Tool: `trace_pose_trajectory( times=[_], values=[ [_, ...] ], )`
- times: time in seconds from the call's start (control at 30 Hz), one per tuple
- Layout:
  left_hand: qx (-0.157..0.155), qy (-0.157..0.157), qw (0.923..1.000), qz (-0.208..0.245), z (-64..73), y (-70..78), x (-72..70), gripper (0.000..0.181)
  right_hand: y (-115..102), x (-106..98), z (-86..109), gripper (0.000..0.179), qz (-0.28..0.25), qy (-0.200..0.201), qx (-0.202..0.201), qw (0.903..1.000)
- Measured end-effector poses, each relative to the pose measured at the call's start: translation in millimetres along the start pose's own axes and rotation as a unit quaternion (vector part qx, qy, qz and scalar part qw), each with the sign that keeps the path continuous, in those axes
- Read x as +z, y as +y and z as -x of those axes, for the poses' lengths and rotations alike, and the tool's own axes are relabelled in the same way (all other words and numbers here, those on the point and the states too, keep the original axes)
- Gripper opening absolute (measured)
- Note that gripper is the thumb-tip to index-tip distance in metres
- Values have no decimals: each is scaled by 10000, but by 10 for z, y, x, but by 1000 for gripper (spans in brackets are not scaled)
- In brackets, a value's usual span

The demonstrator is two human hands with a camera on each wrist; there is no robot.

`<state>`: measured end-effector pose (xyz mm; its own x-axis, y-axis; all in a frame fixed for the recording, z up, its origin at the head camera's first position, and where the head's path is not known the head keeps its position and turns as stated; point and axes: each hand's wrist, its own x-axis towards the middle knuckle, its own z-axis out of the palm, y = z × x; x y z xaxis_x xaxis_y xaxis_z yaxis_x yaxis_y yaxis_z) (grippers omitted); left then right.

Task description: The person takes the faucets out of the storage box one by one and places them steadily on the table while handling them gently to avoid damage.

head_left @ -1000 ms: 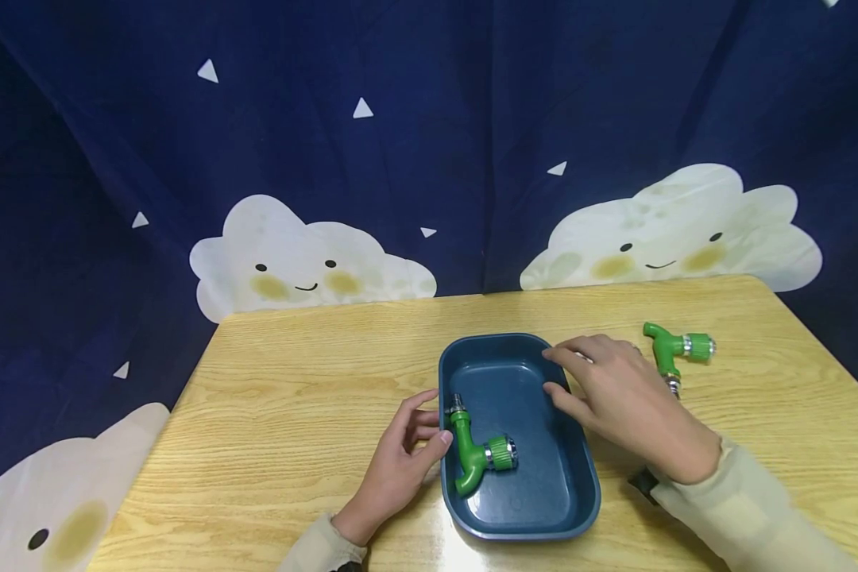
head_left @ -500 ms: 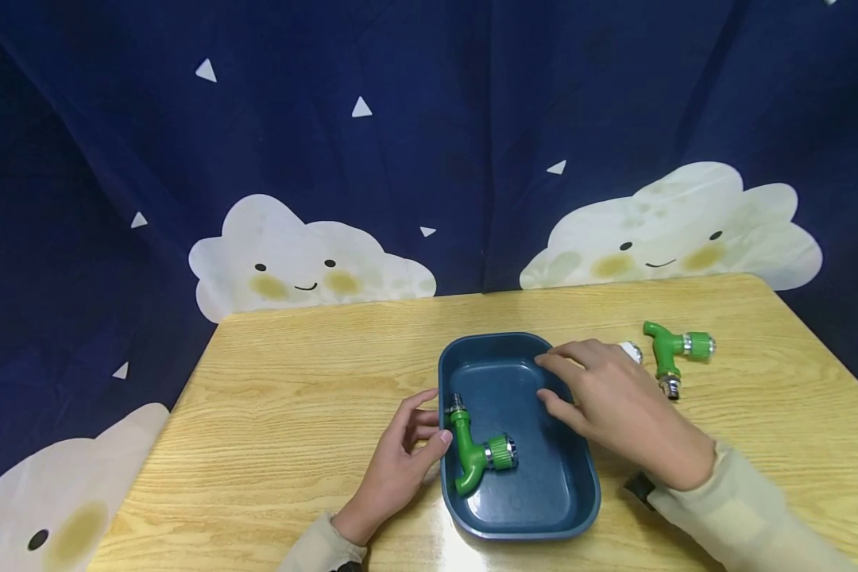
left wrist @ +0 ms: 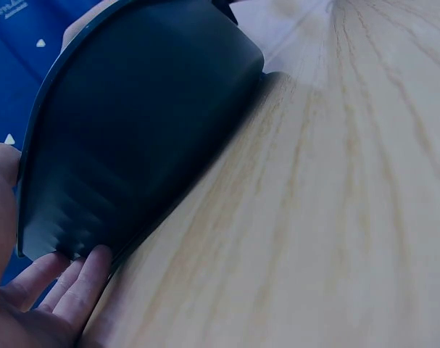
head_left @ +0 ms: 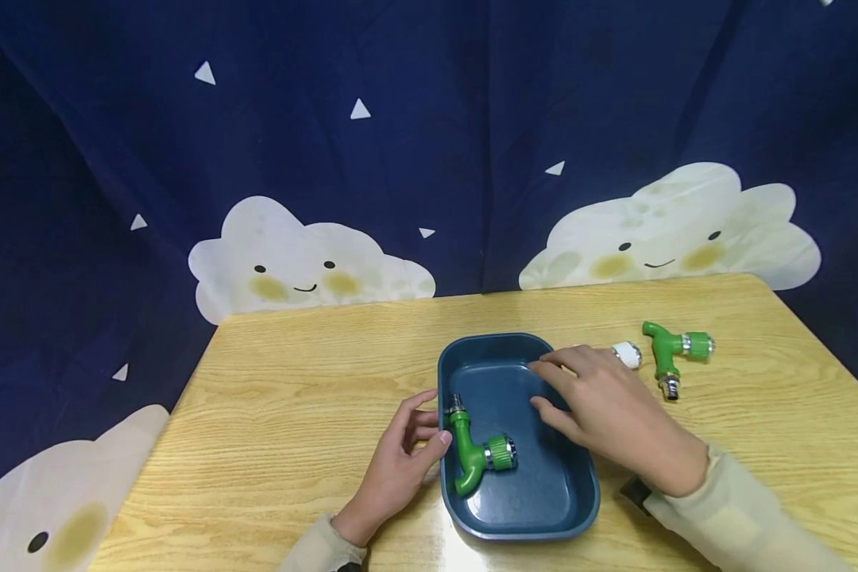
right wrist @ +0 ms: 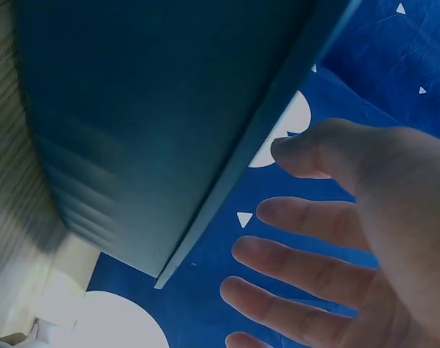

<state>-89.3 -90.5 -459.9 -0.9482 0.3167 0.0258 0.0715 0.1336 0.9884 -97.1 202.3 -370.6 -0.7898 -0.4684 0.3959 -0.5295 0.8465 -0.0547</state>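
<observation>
A dark blue plastic tub (head_left: 515,531) stands on the wooden table. Inside, along its left wall, lies a green tap (head_left: 473,457) with a ribbed knob and a chrome threaded end. My left hand (head_left: 395,469) touches the tub's left side, its thumb at the rim and its fingertips on the outer wall, as the left wrist view also shows. Over the right rim hovers my right hand (head_left: 600,405), fingers spread and nothing in them. The right wrist view shows that palm (right wrist: 408,239) beside the rim.
A second green tap (head_left: 666,353) lies on the table (head_left: 293,397) to the right of the tub. Beside it is a white ribbed knob (head_left: 627,355), partly hidden behind my right hand. A dark blue curtain (head_left: 400,143) with clouds hangs behind the table.
My right hand has moved slightly left and down over the tub, uncovering the white knob and the second tap's threaded end. My left hand and the tub have stayed put.
</observation>
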Motion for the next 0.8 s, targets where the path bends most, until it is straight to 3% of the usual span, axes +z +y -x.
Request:
trace_pose_trajectory(
  times=[0.33,0.8],
  values=[
    [82,-36,10000,0,-5,-12,-3,58,-50,20,-9,40,-15,90,-212,9997],
    [179,-12,9998,11,-6,-34,-5,57,-120,61,9,40,-54,-89,-416,9991]
  ],
)
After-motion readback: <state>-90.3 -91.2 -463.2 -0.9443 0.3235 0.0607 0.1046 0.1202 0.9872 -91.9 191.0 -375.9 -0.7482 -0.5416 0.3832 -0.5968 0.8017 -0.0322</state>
